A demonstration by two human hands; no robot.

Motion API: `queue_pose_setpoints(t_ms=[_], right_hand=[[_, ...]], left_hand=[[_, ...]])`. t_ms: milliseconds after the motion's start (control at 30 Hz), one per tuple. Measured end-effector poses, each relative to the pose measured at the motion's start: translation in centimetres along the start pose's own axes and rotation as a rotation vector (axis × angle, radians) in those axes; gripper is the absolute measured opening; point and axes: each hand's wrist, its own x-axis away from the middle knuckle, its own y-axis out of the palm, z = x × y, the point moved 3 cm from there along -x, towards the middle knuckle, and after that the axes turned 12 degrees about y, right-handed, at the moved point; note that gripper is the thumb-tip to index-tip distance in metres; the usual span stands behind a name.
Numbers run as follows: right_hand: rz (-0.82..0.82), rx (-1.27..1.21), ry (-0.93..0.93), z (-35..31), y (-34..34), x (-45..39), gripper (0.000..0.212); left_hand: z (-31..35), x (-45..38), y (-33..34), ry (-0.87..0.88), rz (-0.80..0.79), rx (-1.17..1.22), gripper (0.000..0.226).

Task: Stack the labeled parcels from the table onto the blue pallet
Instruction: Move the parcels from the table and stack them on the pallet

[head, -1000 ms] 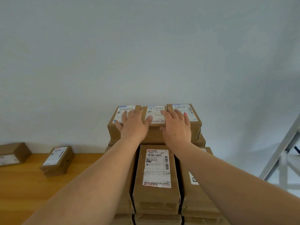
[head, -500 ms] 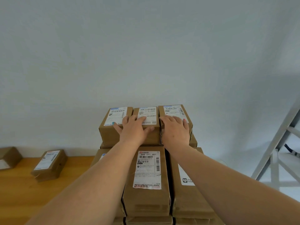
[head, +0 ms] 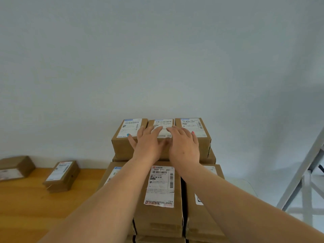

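Both hands have slid inward over the last half second and now meet on the middle parcel of the top row, where before they were spread over its edges. Nearest the camera lies the long parcel with the 900 T11 401 label, running away from the viewer, with a parcel on its right and one on its left that is mostly behind the forearm. Both forearms reach out over this lower tier. Up on the top row, the left hand and the right hand lie flat, fingers straight and spread, pressing on the parcel and gripping nothing. The middle parcel sits directly ahead of both palms, its long axis pointing toward the wall, wedged between the left top parcel and the right top parcel, touching both; neither hand is clearly nearer. Looks like a squaring-up push, so the neighbours hemming it in matter most. Off to the left, the wooden table carries two more labeled parcels, one near and one at the edge of view, well apart from the stack. A grey frame stands on the right. The blue pallet is out of sight beneath the stack.
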Motion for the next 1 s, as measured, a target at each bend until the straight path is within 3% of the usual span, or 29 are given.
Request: queue_pose_setpoints(t_ms=[100, 167, 367, 600, 867, 1000], right_hand=[[-0.063, -0.151, -0.046, -2.4, 0.6, 1.9, 0.049], [-0.105, -0.227, -0.076, -4.0, 1.5, 3.2, 0.048], [-0.232, -0.304, -0.157, -9.2, 5.1, 7.8, 0.053], [-0.348, -0.334, -0.180, -18.4, 11.3, 13.1, 0.044], [-0.530, -0.397, -0.020, -30.8, 22.3, 20.3, 0.042], [-0.584, -0.417, 0.065, -34.1, 25.7, 20.8, 0.043]], left_hand=[[-0.7, 2.2, -1.9, -0.037, 0.142, 0.144, 0.043], [-1.8, 4.6, -3.6, -0.084, 0.203, 0.116, 0.040], [-8.1, 11.0, -8.2, -0.188, 0.247, 0.016, 0.038], [-18.9, 17.4, -13.1, -0.247, 0.281, 0.154, 0.036], [-35.3, 27.0, -21.1, -0.376, 0.215, 0.148, 0.035], [-41.5, 28.1, -23.5, -0.467, 0.248, 0.220, 0.034]])
